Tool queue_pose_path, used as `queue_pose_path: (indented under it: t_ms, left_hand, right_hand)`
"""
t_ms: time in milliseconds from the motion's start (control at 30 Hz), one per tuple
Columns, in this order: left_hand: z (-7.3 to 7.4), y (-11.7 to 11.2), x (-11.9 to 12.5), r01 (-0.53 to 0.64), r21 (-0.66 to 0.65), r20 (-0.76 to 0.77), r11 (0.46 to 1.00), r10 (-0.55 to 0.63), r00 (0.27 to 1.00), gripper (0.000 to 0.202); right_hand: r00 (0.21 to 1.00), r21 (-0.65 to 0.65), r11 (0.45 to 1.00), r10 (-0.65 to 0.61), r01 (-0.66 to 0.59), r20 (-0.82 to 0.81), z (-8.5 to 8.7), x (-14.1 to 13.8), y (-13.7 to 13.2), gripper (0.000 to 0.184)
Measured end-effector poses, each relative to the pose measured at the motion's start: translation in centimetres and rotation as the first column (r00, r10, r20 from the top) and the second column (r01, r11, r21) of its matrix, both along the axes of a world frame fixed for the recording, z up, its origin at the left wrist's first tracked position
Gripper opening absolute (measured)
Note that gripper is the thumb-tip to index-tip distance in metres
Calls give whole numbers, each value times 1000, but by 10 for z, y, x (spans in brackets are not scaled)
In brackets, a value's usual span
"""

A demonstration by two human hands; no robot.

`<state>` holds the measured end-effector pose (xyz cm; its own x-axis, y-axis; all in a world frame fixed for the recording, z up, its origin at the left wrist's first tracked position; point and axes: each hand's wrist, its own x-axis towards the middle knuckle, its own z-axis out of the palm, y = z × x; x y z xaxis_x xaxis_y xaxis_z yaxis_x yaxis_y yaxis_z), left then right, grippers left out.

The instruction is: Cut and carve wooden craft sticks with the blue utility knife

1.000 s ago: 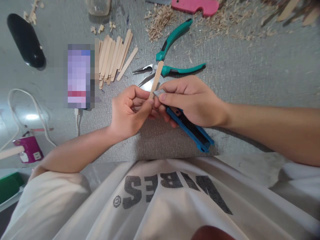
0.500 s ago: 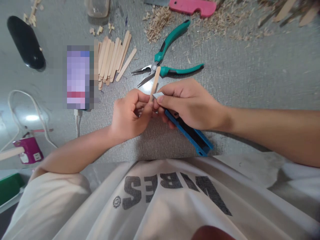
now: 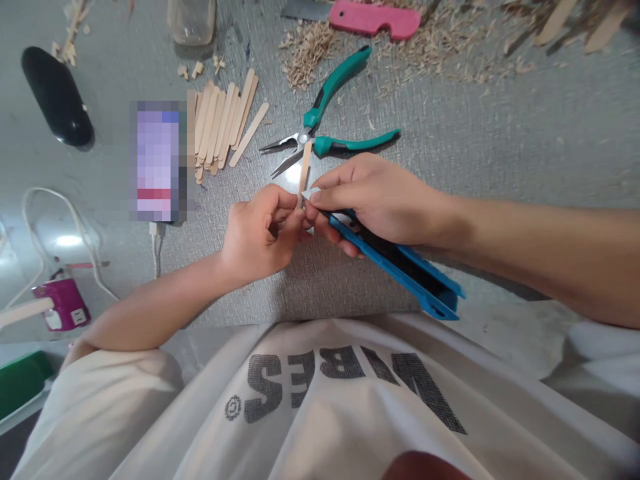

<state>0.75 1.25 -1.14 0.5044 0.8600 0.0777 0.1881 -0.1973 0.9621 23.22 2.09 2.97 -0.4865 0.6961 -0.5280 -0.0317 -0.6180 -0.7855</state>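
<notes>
My left hand (image 3: pixel 260 230) pinches a wooden popsicle stick (image 3: pixel 305 163) near its lower end; the stick points up and away from me. In my right hand (image 3: pixel 370 200) is a blue utility knife (image 3: pixel 400 267), its handle slanting down to the right below the palm. The pale blade tip (image 3: pixel 309 194) meets the stick just above my left thumb, and the fingertips of both hands are close together there. Beyond the stick's far end lie open needle-nose pliers (image 3: pixel 304 139) with green handles. Part of the knife is hidden by my right hand.
Several popsicle sticks (image 3: pixel 217 127) lie in a pile beside a blurred phone (image 3: pixel 157 160) on a cable. A pink-handled knife (image 3: pixel 375 19) rests by wood shavings (image 3: pixel 307 57). At left are a black case (image 3: pixel 57 97) and a purple plug adapter (image 3: pixel 67 305).
The utility knife's handle has swung outward to the right, showing more of its length. The blade has shifted slightly left across the stick. The view has moved a little.
</notes>
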Motion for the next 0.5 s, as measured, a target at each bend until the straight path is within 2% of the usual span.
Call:
queue_pose_path:
  t_ms: [33,100,167,233,300,400,433,500]
  left_hand:
    - [0,0,0,0,-22,5,1000,0,1000,25]
    - [-1,0,0,-2,-52,13,999,3,1000,27]
    - [-2,0,-1,0,-69,25,998,2,1000,29]
    - [-3,0,-1,9,-83,49,996,-5,999,32]
    - [-4,1,-1,23,-95,86,995,-15,996,33]
    - [-1,2,3,37,-128,153,991,-17,988,33]
    - [1,2,5,36,-144,172,989,-10,985,35]
    - [4,2,9,19,-178,201,984,18,979,41]
  right_hand:
    - [999,12,1000,7,-7,33,1,-1,0,49]
    - [987,138,990,-12,-10,160,3,-2,-1,54]
    - [957,308,951,-52,-40,285,2,-3,-3,58]
    - [950,383,922,-65,-59,304,1,-2,-4,58]
    - [982,295,955,-16,-41,191,0,1,-4,53]
    - [999,48,999,21,-19,-47,-2,4,-1,41]
    - [996,9,1000,17,-16,-90,-2,4,0,38]
    - [995,37,999,-13,16,-98,-3,4,-1,38]
